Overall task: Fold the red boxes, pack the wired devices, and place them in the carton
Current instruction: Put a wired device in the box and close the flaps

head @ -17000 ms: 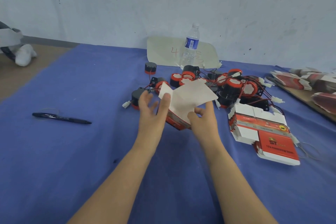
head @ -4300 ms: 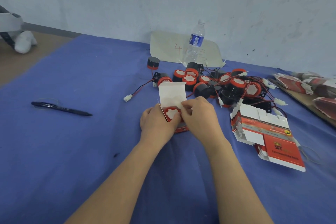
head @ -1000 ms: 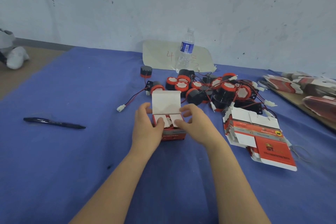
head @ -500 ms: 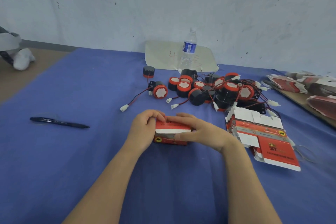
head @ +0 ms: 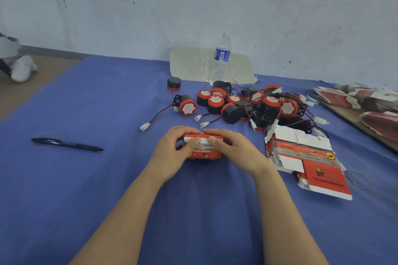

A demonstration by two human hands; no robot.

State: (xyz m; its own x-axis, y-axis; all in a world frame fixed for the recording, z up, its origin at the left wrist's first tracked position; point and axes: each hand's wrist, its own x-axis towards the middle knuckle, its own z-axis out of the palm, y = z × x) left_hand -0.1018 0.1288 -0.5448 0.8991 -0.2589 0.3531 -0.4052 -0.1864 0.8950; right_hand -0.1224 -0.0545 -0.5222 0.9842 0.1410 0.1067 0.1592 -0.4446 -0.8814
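Observation:
A small red box (head: 205, 153) stands on the blue cloth (head: 86, 189) at the centre. My left hand (head: 172, 153) grips its left side and my right hand (head: 233, 151) grips its right side, both thumbs pressing on the white lid flap along the top front edge. The box hides whatever is inside it. Behind it lies a pile of black-and-red wired devices (head: 241, 103) with red and black leads and white plugs. A stack of flat red-and-white box blanks (head: 305, 159) lies to the right.
A black pen (head: 66, 143) lies at the left. A clear water bottle (head: 220, 58) stands at the back on a pale sheet (head: 189, 66). More flat blanks (head: 366, 101) rest on a brown board at the far right. No carton is in view.
One second ago the white lid stood upright; it has since been folded down over the box. Both hands now press its flap at the front edge.

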